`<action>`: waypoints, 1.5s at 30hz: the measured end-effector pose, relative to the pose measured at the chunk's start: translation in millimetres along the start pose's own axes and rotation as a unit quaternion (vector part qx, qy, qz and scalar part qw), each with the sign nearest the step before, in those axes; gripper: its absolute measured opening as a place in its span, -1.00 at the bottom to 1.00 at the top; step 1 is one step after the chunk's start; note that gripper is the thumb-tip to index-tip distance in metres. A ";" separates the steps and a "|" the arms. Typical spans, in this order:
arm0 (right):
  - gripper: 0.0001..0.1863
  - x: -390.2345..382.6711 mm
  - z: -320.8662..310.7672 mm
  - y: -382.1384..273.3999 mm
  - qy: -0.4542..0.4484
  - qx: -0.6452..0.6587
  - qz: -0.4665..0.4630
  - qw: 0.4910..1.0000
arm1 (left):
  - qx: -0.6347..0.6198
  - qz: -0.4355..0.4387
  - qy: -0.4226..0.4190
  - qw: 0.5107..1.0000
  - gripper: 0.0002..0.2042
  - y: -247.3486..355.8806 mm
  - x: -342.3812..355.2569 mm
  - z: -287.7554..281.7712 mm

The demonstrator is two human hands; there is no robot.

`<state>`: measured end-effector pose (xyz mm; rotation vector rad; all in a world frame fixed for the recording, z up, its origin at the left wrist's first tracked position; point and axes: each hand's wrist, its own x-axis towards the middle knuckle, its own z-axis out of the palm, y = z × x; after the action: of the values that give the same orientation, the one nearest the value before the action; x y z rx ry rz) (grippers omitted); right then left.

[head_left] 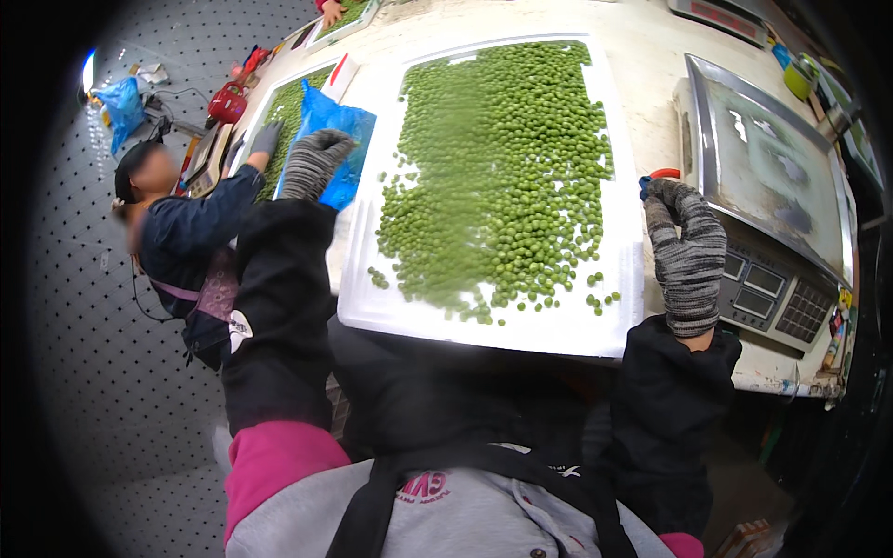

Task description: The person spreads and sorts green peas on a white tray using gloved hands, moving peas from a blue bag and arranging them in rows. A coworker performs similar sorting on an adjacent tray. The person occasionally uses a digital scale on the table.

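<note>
A shallow white tray (pixel 372 307) lies before me, with green peas (pixel 549 186) spread over it in a loose layer. A vertical band of the peas is blurred. My left hand (pixel 316 165), in a grey striped knit glove, is held at the tray's left side, its fingers curled together; what they pinch, if anything, is hidden. Beside it lies a crumpled blue plastic bag (pixel 346 181). At the tray's right edge my right hand (pixel 686 256), gloved alike, has its fingers closed. Next to its fingertips show a small blue thing (pixel 645 188) and a curved red piece (pixel 666 173).
A metal-topped scale (pixel 767 149) with a keypad stands right of my right hand. A co-worker (pixel 186 223) at the left reaches a gloved hand over another pea tray (pixel 251 126). Another person's hand (pixel 332 12) shows at the top. A green container (pixel 800 76) stands beyond the scale.
</note>
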<state>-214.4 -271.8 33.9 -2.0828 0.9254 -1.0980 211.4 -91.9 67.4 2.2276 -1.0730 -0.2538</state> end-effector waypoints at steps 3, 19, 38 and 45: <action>-0.83 -0.5 3.4 1.7 0.000 0.023 -0.008 1.000 | 0.135 -0.097 0.048 0.985 -0.76 -43.2 13.8 -34.4; -0.85 -1.3 3.1 0.0 0.016 -0.003 -0.055 0.998 | 0.122 0.377 -0.155 0.905 -0.84 126.2 -19.0 162.8; -0.83 -0.9 -6.7 -2.6 0.000 0.021 -0.040 0.999 | 0.311 0.281 -0.264 0.869 -0.81 160.4 -12.0 205.2; -0.84 -1.2 -6.0 0.7 0.010 0.022 -0.040 0.999 | 0.136 0.206 -0.239 0.939 -0.86 146.7 -16.9 174.9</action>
<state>-220.2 -272.4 35.7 -2.0925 0.8259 -1.1708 33.1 -228.2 22.2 2.1563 -1.9076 -0.5049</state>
